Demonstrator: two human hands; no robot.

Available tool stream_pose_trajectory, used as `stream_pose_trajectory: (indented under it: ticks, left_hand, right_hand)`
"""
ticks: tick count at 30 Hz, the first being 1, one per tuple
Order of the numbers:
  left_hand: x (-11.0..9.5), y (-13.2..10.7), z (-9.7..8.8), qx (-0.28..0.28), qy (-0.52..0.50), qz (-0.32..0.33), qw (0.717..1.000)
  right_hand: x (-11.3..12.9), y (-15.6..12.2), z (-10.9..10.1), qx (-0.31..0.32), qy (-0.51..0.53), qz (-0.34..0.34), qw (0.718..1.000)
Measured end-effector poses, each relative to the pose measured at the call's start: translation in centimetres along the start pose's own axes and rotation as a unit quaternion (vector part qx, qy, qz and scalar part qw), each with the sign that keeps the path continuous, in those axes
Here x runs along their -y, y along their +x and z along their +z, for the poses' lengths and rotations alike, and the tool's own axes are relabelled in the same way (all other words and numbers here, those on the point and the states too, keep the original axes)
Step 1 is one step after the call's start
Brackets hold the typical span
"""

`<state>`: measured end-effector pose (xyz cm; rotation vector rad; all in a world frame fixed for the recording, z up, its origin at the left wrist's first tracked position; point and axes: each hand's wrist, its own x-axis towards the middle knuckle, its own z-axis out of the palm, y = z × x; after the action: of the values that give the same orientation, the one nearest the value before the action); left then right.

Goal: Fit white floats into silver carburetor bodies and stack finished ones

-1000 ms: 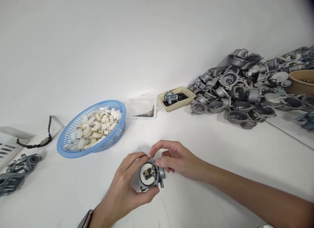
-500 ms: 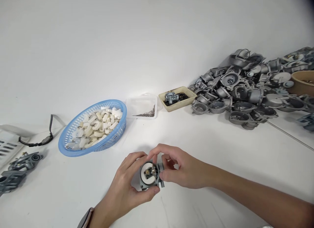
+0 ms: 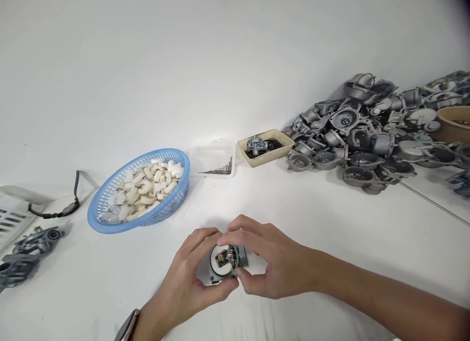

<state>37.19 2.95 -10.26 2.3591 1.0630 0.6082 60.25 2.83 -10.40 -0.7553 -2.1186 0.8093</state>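
Note:
A carburetor [image 3: 243,257] rests on the white table with its round bowl side facing up. Inside that opening sits a white C-shaped float [image 3: 216,263], with brass and steel parts in the middle. My left hand [image 3: 186,275] grips the carburetor from the left, thumb along the lower edge and fingers at the top. From the right, my right hand [image 3: 281,262] curves round it, index finger on the upper rim and thumb at the lower right edge. Those fingers cover part of the rim.
Ahead on the left, a blue basket [image 3: 94,215] holds many white floats. A clear tray [image 3: 198,157] contains thin metal pins; a cream tray [image 3: 253,161] holds another carburetor. Metal float bowls [image 3: 362,174] are piled at right. Carburetor bodies [image 3: 22,267] and a black-strapped watch [image 3: 69,209] lie left.
My right thumb has moved down from the carburetor's right side to its lower edge. The right index finger has shifted slightly left across the upper rim. My left hand has stayed put.

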Motion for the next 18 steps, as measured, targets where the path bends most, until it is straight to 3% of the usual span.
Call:
stream_pose_trajectory:
  ticks: [5,14,18]
  left_hand:
    - [0.09,-0.04,-0.08,0.002,-0.008,0.002,1.000]
    - [-0.25,0.06,-0.21,0.003,-0.002,-0.003,1.000]
    - [-0.02,0.01,-0.12,-0.009,0.006,0.011,1.000]
  right_hand:
    - [-0.37,0.02,0.52,-0.022,-0.004,0.007,1.000]
    - [-0.20,-0.07,0.52,0.013,-0.006,0.000,1.000]
    - [-0.25,-0.02,0.62,-0.002,-0.001,0.023,1.000]
